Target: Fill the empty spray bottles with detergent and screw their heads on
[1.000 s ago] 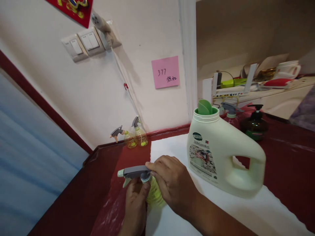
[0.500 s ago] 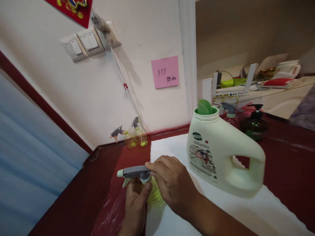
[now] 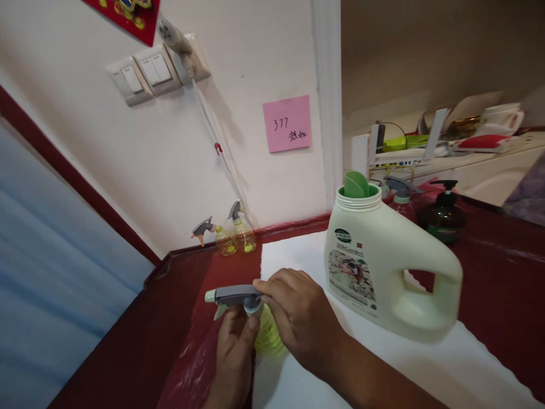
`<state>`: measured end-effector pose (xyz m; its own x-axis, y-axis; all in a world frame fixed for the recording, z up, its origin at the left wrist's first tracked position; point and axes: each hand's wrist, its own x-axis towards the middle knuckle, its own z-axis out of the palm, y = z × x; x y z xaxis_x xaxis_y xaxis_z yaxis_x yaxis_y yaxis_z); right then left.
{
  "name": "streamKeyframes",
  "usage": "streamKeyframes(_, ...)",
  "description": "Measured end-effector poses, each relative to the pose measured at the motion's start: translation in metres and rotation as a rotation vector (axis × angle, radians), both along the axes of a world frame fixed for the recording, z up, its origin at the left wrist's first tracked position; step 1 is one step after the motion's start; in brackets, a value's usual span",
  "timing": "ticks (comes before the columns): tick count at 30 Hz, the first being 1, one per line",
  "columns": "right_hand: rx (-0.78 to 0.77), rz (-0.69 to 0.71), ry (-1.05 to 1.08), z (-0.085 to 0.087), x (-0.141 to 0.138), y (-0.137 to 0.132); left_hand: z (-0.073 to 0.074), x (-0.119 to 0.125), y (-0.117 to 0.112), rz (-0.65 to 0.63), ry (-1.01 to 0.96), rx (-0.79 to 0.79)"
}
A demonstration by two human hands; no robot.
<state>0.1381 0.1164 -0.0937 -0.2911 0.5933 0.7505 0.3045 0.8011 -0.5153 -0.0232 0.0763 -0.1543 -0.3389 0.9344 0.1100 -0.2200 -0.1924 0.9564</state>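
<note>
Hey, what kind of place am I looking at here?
Most likely a home utility or laundry corner: a big detergent jug stands on the red counter, the left hand and right hand grip a small spray bottle, and wall switches and a router sit behind.

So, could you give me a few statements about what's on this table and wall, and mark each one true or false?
1. The left hand and the right hand are both on the small spray bottle. True.
2. The big cream jug has its cap on. False: its mouth is open, with a green spout showing.
3. The sticky note on the wall is blue. False: it is pink.
4. By the wall stand two more spray bottles. True.
</note>
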Motion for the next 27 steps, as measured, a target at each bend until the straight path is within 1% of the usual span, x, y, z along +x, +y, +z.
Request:
streamKeyframes(3,0.003,0.003,-0.007,0.000,0.000,0.000,0.004,0.004,0.003,-0.011,-0.008,0.053)
streamKeyframes(7,0.011,0.000,-0.009,0.000,0.000,0.000,0.013,0.008,0.004,0.005,0.001,0.004)
streamKeyframes(10,0.010,0.005,-0.002,0.001,0.000,0.001,0.016,0.009,0.003,0.004,0.014,0.001)
streamKeyframes(17,0.006,0.004,-0.002,0.001,0.000,-0.001,0.013,0.007,0.002,0.024,0.050,0.023)
streamKeyframes(21,-0.018,0.002,-0.020,-0.001,-0.001,-0.002,0.009,0.008,0.001,0.039,-0.015,0.013)
streamKeyframes(23,-0.096,0.016,-0.024,-0.003,-0.001,-0.002,0.007,0.008,0.000,0.048,-0.055,-0.030)
streamKeyframes(27,-0.417,0.084,-0.038,-0.007,0.000,-0.001,0.005,0.005,-0.004,0.109,-0.050,-0.123)
